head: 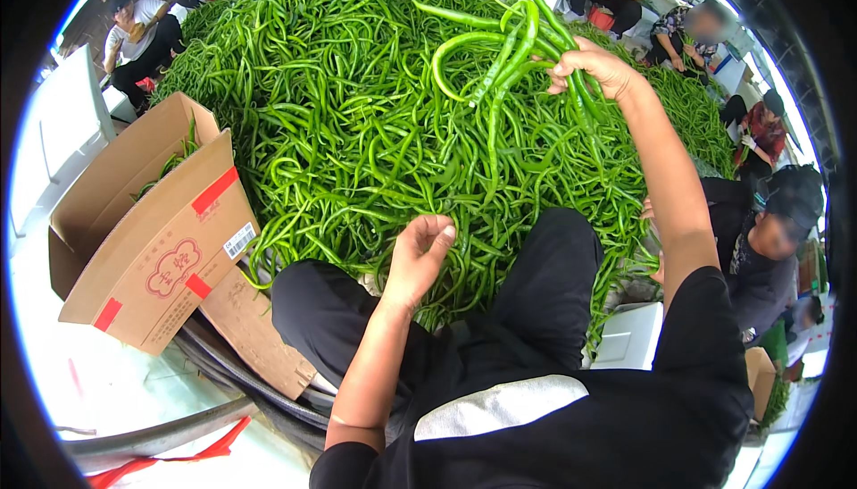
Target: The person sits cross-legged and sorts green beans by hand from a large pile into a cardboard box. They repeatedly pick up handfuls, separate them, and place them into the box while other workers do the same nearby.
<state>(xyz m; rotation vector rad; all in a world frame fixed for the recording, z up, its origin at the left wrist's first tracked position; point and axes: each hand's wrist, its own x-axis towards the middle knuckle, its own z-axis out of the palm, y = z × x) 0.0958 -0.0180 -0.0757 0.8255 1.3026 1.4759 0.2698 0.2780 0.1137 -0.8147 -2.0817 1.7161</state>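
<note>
A huge heap of long green chili peppers (375, 120) spreads out in front of my knees. My right hand (592, 70) is raised over the heap's right part, closed around a bunch of long green peppers (499, 63) that stick out to both sides of the fist. Low over the near edge of the heap is my left hand (422, 248), thumb and fingertips curled close together; whether something small is pinched there cannot be told. At the left stands an open cardboard box (161, 248) with some green peppers (177, 157) inside.
Close on my right sits a co-worker (756, 241) in dark clothes, hands at the heap beside a white foam box (629, 336). Several other people sit around the far edge. A flat cardboard piece (258, 335) and a curved metal bar (161, 430) lie at the lower left.
</note>
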